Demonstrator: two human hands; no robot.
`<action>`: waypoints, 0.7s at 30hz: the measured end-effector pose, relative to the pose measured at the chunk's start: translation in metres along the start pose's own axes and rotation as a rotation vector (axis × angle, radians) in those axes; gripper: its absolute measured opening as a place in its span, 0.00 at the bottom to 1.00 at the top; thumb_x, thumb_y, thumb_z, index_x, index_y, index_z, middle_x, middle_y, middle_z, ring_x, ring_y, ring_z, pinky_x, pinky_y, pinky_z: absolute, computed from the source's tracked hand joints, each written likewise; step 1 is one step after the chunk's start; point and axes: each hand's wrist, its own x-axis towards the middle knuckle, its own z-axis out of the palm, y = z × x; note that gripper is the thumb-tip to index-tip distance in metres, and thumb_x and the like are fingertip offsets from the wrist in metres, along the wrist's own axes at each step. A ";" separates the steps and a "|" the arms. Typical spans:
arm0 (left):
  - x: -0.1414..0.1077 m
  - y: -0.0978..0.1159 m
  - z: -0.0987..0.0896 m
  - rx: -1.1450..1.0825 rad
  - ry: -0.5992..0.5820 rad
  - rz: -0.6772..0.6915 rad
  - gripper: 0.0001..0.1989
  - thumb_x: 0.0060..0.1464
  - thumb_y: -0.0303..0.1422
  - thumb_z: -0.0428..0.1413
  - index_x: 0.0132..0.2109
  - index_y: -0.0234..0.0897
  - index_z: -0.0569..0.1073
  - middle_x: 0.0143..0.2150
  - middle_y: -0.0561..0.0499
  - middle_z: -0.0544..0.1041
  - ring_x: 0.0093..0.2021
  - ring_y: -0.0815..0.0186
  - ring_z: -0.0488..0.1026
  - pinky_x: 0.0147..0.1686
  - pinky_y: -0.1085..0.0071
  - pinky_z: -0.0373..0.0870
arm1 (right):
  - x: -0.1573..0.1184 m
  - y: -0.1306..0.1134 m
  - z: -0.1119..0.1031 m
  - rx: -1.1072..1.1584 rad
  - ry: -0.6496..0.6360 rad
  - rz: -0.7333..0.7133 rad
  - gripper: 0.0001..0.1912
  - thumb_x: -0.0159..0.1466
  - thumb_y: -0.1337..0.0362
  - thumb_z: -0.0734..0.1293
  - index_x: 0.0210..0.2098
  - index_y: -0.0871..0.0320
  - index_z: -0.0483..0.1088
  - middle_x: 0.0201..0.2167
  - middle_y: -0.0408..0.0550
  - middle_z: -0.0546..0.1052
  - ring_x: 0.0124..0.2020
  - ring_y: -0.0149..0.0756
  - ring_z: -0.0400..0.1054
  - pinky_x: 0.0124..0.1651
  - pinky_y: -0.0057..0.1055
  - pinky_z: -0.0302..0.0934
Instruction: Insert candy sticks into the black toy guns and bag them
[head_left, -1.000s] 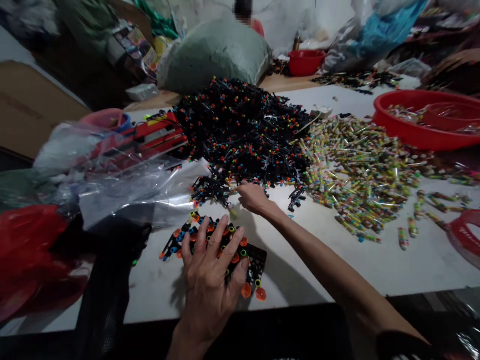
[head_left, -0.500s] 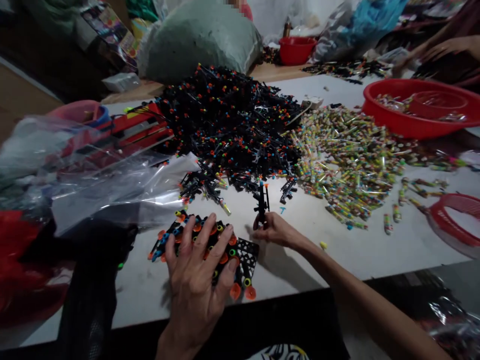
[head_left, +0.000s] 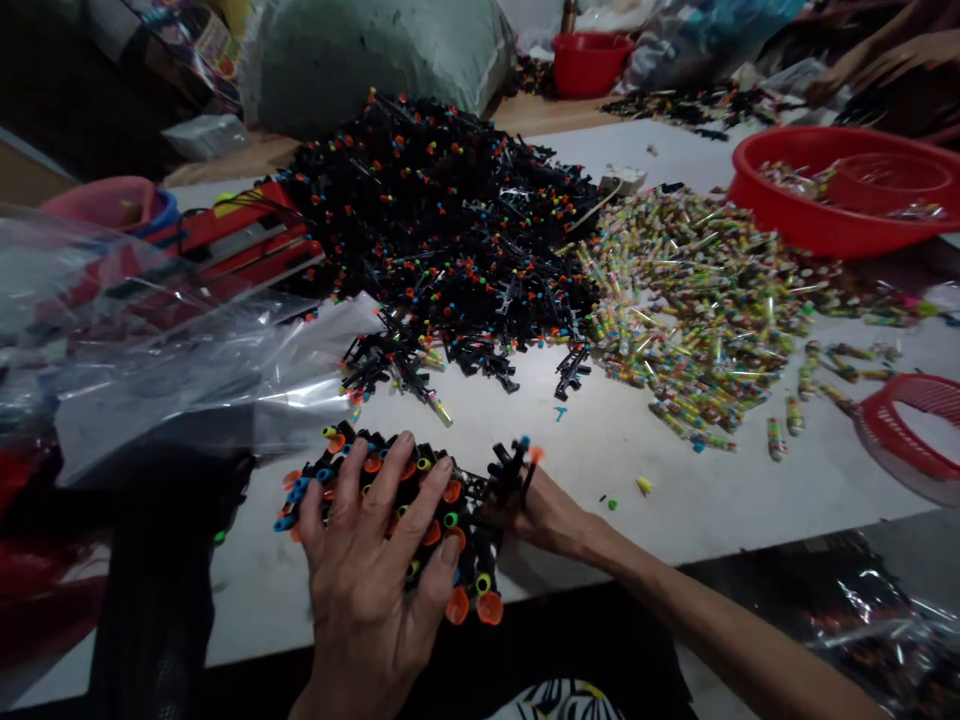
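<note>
My left hand (head_left: 375, 580) lies flat with fingers spread over a row of small black toy guns (head_left: 431, 535) tipped with orange suction cups and blue, yellow and green ends. In my right hand (head_left: 551, 512) is one more black toy gun (head_left: 508, 472), with an orange tip and a blue end, held upright at the right end of that row. Part of a black openwork piece shows between the row and my right hand. My right fingertips are mostly hidden behind the gun and blurred.
A big heap of black toy guns (head_left: 450, 220) rises beyond my hands. To its right spreads a pile of candy-filled tubes (head_left: 697, 320). A red basin (head_left: 787, 215) and a red basket (head_left: 885, 440) stand at right; clear plastic bags (head_left: 202, 370) lie at left. Another person's hands (head_left: 892, 65) show far right.
My right hand has brought the toy gun from near the heap back toward me, to the right end of the row. My left hand stays spread on the row. The view has shifted slightly.
</note>
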 end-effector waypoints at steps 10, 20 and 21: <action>-0.001 0.000 -0.002 0.026 -0.008 -0.004 0.22 0.55 0.33 0.50 0.57 0.44 0.64 0.63 0.47 0.59 0.64 0.49 0.48 0.59 0.44 0.41 | 0.074 -0.028 -0.038 -0.505 -0.305 -0.027 0.07 0.54 0.70 0.63 0.31 0.63 0.72 0.28 0.48 0.75 0.29 0.33 0.67 0.30 0.24 0.55; -0.001 0.000 0.000 0.009 0.000 -0.017 0.23 0.55 0.33 0.49 0.59 0.48 0.62 0.63 0.50 0.59 0.65 0.51 0.48 0.60 0.46 0.40 | 0.092 -0.018 -0.044 -0.513 -0.048 0.232 0.07 0.52 0.68 0.64 0.29 0.64 0.71 0.26 0.54 0.77 0.29 0.39 0.72 0.27 0.26 0.61; -0.001 -0.001 0.000 0.007 -0.003 -0.017 0.23 0.55 0.32 0.49 0.59 0.48 0.62 0.63 0.50 0.58 0.65 0.51 0.48 0.60 0.46 0.40 | 0.075 -0.009 -0.046 -0.385 -0.047 0.246 0.05 0.52 0.68 0.64 0.28 0.63 0.69 0.22 0.50 0.75 0.24 0.35 0.71 0.25 0.24 0.59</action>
